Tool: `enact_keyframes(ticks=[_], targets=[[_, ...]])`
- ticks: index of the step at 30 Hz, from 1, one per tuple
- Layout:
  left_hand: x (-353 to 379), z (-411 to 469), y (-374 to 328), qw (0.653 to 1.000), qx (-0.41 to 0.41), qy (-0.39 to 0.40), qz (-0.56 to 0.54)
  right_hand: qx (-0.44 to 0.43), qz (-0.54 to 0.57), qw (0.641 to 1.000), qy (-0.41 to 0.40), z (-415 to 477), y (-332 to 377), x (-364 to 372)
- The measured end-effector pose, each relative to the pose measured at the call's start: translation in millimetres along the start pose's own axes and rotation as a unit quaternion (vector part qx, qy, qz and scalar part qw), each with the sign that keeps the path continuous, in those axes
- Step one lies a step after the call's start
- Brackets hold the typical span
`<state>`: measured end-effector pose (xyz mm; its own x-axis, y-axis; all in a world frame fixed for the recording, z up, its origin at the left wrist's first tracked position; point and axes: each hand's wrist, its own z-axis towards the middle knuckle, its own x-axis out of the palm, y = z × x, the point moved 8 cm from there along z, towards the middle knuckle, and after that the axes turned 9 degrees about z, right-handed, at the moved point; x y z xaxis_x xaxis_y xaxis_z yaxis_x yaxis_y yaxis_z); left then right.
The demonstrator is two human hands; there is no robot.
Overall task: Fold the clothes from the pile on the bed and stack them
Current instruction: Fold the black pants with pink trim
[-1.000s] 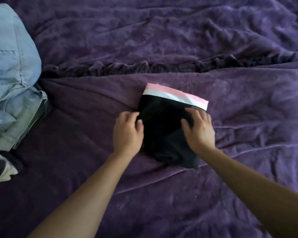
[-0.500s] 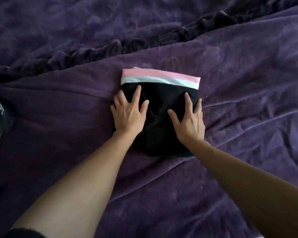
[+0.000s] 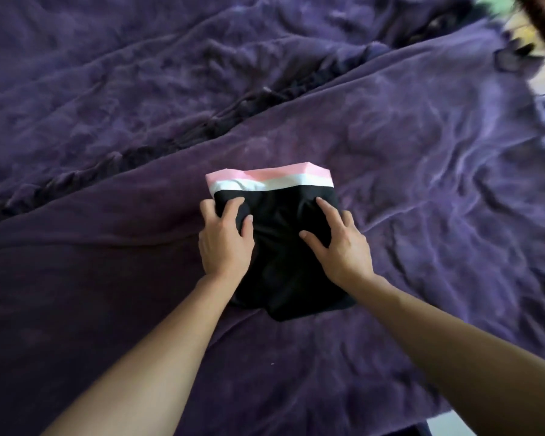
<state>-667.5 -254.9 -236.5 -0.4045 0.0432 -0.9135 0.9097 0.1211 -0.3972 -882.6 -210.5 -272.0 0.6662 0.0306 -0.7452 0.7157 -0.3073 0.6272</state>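
Folded black shorts (image 3: 280,256) with a pink and white waistband lie on the purple blanket (image 3: 422,171) in the middle of the view. My left hand (image 3: 225,240) rests on their left side, with the thumb and index finger on the black cloth and the other fingers at the left edge. On the right side lies my right hand (image 3: 340,247), its index finger straight on the cloth, its thumb spread, and its outer fingers bent down at the right edge. The clothes pile and the stack are out of view.
The blanket is rumpled, with a dark ruffled seam (image 3: 202,127) running diagonally behind the shorts. The bed's edge shows at the top right corner, with blurred dark objects (image 3: 513,56) near it. A sliver of floor (image 3: 453,426) shows at the bottom right.
The view has swung right, so the blue jeans at the left have left the frame. Both hands have slid from flat on the shorts outward to the side edges.
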Motion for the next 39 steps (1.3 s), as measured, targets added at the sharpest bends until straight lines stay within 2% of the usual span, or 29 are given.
enact_keyframes(ticks=[7, 14, 19, 22, 23, 25, 26, 28, 33, 35, 39], targets=[[55, -30, -189, 0.995, -0.009, -0.045, -0.094, -0.028, -0.040, 0.999, -0.002, 35, -122, -165], [124, -64, -358, 0.982, -0.069, 0.011, -0.178, -0.052, -0.131, 0.990, 0.002, 73, -234, -323], [179, -85, -427, 0.970, -0.068, 0.056, -0.225, -0.031, -0.151, 0.988, 0.008, 86, -315, -372], [227, -99, -443, 0.971, -0.020, 0.135, -0.197, 0.000, -0.181, 0.983, 0.007, 85, -360, -368], [244, -104, -442, 0.975, 0.006, 0.164, -0.150, 0.009, -0.195, 0.981, 0.000, 83, -372, -362], [270, -112, -432, 0.978, 0.075, 0.193, 0.024, 0.020, -0.205, 0.979, -0.008, 77, -387, -346], [278, -115, -427, 0.970, 0.104, 0.193, 0.101, 0.026, -0.203, 0.979, -0.004, 75, -392, -336], [285, -116, -421, 0.953, 0.138, 0.195, 0.188, 0.038, -0.201, 0.979, 0.008, 73, -396, -324], [259, -112, -410, 0.931, 0.144, 0.241, 0.234, 0.046, -0.281, 0.958, 0.028, 77, -369, -331], [226, -112, -397, 0.936, 0.129, 0.233, 0.230, -0.006, -0.291, 0.956, 0.044, 74, -332, -331], [146, -121, -346, 0.943, 0.092, 0.211, 0.240, -0.126, -0.279, 0.943, 0.128, 53, -236, -301]])
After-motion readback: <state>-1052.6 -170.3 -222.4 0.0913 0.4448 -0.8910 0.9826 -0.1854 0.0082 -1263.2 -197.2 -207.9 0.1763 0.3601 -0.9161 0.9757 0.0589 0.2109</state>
